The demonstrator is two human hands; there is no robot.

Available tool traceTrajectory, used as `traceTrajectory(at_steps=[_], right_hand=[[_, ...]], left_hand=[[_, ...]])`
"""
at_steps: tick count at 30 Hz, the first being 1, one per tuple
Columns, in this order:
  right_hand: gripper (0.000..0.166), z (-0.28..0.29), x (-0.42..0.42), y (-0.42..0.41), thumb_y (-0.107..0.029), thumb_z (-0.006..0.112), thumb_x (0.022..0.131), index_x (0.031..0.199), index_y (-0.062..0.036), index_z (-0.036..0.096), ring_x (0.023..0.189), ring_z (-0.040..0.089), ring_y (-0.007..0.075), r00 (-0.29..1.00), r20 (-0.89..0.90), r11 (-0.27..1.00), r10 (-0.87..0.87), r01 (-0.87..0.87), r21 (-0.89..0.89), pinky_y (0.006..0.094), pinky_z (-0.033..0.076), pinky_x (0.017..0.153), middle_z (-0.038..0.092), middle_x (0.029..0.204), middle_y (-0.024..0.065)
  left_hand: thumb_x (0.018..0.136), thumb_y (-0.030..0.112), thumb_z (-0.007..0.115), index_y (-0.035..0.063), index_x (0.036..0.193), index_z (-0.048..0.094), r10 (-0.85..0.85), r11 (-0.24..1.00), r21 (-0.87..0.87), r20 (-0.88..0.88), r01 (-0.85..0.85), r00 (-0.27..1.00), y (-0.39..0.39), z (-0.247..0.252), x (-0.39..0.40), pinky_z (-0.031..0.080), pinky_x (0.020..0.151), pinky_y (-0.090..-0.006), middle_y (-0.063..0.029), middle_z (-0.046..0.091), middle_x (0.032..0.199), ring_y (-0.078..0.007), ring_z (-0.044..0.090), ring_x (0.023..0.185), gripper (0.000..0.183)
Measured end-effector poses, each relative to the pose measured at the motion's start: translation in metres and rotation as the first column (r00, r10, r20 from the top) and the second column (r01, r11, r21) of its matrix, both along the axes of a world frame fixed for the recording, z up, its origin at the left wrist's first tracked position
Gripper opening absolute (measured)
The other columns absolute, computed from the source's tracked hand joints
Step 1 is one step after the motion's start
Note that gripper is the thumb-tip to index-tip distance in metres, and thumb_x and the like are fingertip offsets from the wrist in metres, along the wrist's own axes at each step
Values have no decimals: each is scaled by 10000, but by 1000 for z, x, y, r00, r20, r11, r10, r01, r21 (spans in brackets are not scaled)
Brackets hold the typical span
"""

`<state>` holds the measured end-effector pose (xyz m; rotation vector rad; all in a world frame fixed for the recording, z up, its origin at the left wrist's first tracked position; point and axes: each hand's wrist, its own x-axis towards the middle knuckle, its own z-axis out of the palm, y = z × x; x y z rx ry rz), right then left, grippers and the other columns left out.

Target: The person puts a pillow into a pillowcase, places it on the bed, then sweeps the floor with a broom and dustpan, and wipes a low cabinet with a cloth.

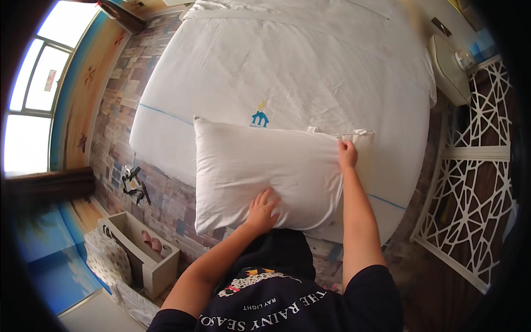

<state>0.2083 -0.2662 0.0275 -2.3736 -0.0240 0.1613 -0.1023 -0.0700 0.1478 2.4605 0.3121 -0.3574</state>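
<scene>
A white pillow (257, 166) lies flat at the foot of a bed with a white cover (298, 74). Its right part is sheathed in a pale case whose open end reaches past the pillow on the right. My left hand (263, 209) rests on the pillow's near side, palm down, fingers spread. At the pillow's upper right corner, my right hand (347, 154) pinches the edge of the white fabric. Just beyond the pillow a blue and yellow printed emblem (260, 119) shows on the cover.
Left of the bed, a black strappy object (135, 182) lies on the patchwork floor. A white open box (155, 274) with pink slippers (151, 240) stands at lower left. A white lattice screen (468, 199) and a pale bedside cabinet (446, 70) are on the right.
</scene>
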Motion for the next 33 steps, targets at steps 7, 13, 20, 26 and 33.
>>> traceTrajectory(at_steps=[7, 13, 20, 26, 33], right_hand=[[288, 66, -135, -11, -227, 712, 823, 977, -40, 556, 798, 552, 301, 964, 121, 965, 238, -249, 78, 393, 452, 708, 559, 869, 119], [453, 50, -285, -61, -328, 752, 809, 1017, -10, 507, 844, 511, 246, 934, -88, 897, -346, 357, 260, 380, 436, 717, 496, 984, 124], [600, -13, -320, -71, -414, 641, 883, 1321, -56, 441, 1109, 504, 256, 340, -940, 129, 22, 932, 340, 364, 425, 932, 497, 1283, 81], [383, -22, -278, -11, -206, 616, 902, 1249, -66, 537, 1126, 504, 231, 388, -904, 80, 178, 910, 406, 395, 420, 969, 554, 1217, 59], [473, 46, -196, 4, -299, 639, 880, 1274, -67, 518, 1144, 519, 228, 580, -762, 88, 288, 777, 624, 393, 421, 980, 570, 1225, 59]], left_hand=[[699, 268, 780, 99, 1293, 467, 127, 986, 88, 167, -143, 978, 21, -25, 79, 325, 1028, -507, -154, 408, 1340, -383, 355, 1260, 693], [735, 455, 735, 79, 1328, 467, -21, 983, 182, 40, 14, 999, 34, -60, 188, 223, 1128, -470, -138, 407, 1428, -338, 277, 1383, 752], [657, 818, 561, -23, 1349, 452, -70, 981, 126, -469, 145, 880, 32, -59, 262, 258, 1110, -432, -188, 445, 1410, -314, 363, 1350, 1094], [631, 829, 562, -60, 1120, 632, -48, 997, 35, -478, 74, 877, 45, -16, 232, 460, 928, -388, -244, 646, 1112, -349, 609, 1083, 1018], [739, 669, 644, 14, 912, 703, 239, 959, -116, -162, -259, 957, 91, 133, 201, 511, 756, -376, -139, 702, 832, -276, 682, 811, 680]])
